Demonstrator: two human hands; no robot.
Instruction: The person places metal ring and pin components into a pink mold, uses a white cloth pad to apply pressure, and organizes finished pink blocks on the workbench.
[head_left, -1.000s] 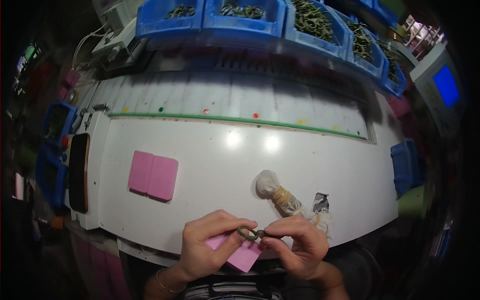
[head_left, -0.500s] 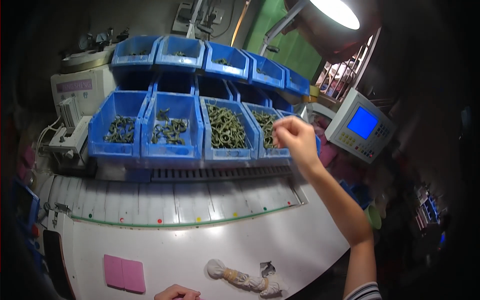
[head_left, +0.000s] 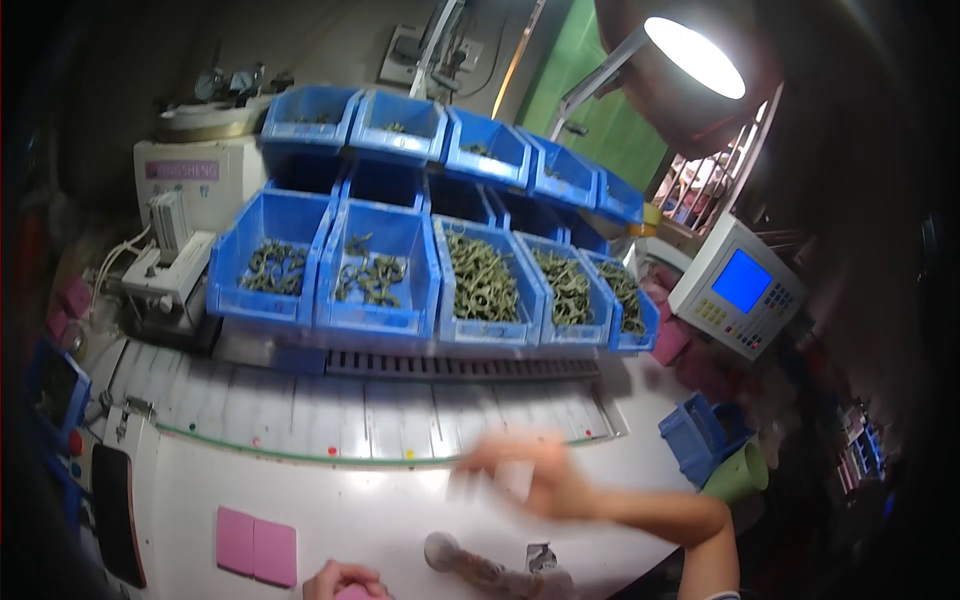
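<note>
Pink pads (head_left: 257, 545) lie flat side by side on the white desk (head_left: 400, 500), long axis running left-right, below blue bins (head_left: 375, 270) under a lamp (head_left: 695, 58). Right hand (head_left: 530, 480), half a second ago raised at the bins, now blurs low over the desk, fingers' spread unclear. Left hand (head_left: 340, 580) curls closed at the near edge.

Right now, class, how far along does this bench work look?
Done: nothing finished shows. In hand: the right hand is a blur above the white table, its contents unreadable; the left hand rests at the near edge. Left: the blue bins hold many green parts, and the pink pads lie unused.
</note>
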